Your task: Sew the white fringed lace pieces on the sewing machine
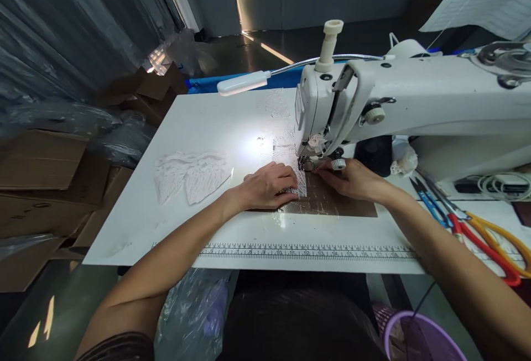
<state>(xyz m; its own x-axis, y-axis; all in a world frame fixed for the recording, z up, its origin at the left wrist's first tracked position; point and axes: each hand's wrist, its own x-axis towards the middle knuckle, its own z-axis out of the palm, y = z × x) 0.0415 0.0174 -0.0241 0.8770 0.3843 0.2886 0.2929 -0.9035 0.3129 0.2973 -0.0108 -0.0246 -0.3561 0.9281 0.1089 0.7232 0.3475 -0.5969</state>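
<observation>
Fingers of my left hand (271,184) lie bent over a strip of white lace (302,183), with the thumb apart and lower down. The lace runs back along the left side of the sewing machine's needle and presser foot (305,163). My right hand (348,180) is just right of the foot, its fingertips drawn together near the needle area. What they pinch, if anything, is hidden. Beneath both hands is a brown machine bed plate (332,206) with bits of thread on it. The white sewing machine (406,95) stands over the work.
Gathered white lace pieces (193,176) lie on the left of the white table (133,212). A lamp (244,83) lights the work. A printed ruler (307,251) runs along the front edge. Scissors (487,234) lie at right; cardboard boxes (45,184) stand left, a purple basket (423,328) below.
</observation>
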